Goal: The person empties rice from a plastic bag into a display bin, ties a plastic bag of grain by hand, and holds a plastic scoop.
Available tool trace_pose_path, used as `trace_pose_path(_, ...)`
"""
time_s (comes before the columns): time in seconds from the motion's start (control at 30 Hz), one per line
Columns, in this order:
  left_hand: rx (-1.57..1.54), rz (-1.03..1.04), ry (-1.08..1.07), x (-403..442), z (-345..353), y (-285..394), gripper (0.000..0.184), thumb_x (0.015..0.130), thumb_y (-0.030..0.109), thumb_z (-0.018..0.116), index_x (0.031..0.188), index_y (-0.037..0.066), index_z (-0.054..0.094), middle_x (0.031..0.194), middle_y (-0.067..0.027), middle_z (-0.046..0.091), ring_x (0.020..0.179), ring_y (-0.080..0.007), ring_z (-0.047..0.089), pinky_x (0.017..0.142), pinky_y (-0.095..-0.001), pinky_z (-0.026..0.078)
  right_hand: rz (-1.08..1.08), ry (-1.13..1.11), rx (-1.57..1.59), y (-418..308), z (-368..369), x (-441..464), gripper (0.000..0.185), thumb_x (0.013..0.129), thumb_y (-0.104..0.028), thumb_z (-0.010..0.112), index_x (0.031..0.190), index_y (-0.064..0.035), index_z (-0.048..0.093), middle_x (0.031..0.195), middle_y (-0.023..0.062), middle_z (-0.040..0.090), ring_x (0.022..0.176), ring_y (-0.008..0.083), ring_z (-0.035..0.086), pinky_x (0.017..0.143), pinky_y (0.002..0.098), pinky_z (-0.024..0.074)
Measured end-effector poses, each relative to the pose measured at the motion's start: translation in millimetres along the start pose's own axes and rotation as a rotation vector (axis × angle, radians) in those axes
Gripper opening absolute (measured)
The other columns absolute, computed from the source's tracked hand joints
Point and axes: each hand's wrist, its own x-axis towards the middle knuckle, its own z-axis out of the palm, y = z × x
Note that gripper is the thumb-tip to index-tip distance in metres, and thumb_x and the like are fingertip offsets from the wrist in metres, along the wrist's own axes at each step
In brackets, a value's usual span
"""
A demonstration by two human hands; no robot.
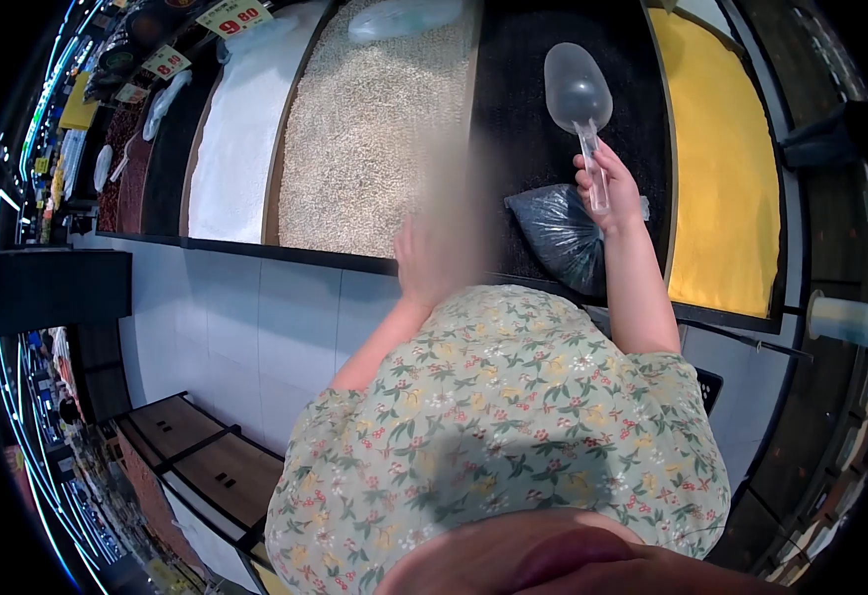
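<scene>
My right hand (612, 188) is wrapped round the handle of a clear plastic scoop (578, 84), whose bowl points away from me over the dark bin (518, 89). Below that hand, a clear plastic bag (561, 236) of black contents rests at the bin's near side, its gathered end towards my wrist. My left hand (424, 260) is at the front edge of the bin of pale grain (364, 149). A blurred smear covers part of that hand, and whether it holds anything is hidden.
A bin of white grain or powder (245, 139) lies to the left, and a bin of yellow grain (721, 178) to the right. Wooden dividers separate bins. Price signs (234, 17) stand at the far left. A plastic bag (404, 18) lies on the pale grain.
</scene>
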Motion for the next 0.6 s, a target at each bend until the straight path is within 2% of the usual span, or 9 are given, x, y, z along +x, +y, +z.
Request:
trace_pose_path(0.23, 0.016, 0.006, 0.000, 1.6, -2.2, 3.1, 0.044, 0.079, 0.025, 0.056, 0.119, 0.008, 0.050, 0.134, -0.0138, 0.036, 0.126, -0.0414, 0.026, 0.098, -0.0567, 0.022, 0.164, -0.141, -0.001, 38.7, 20.5, -21.5, 0.046, 0.087, -0.013, 0.045, 0.131, -0.0077, 0.038, 0.080, 0.0076, 0.056, 0.054, 0.0133, 0.051, 0.042, 0.0235, 0.0437)
trace_pose_path(0.6, 0.040, 0.003, 0.006, 1.5, -3.6, 6.0, 0.045, 0.079, 0.025, 0.057, 0.121, 0.010, 0.049, 0.133, -0.0129, 0.037, 0.126, -0.0402, 0.027, 0.099, -0.0567, 0.022, 0.202, -0.056, -0.033, 68.0, 29.0, -2.5, 0.045, 0.088, -0.013, 0.045, 0.131, -0.0100, 0.039, 0.080, 0.0074, 0.056, 0.056, 0.0149, 0.052, 0.045, 0.0256, 0.0443)
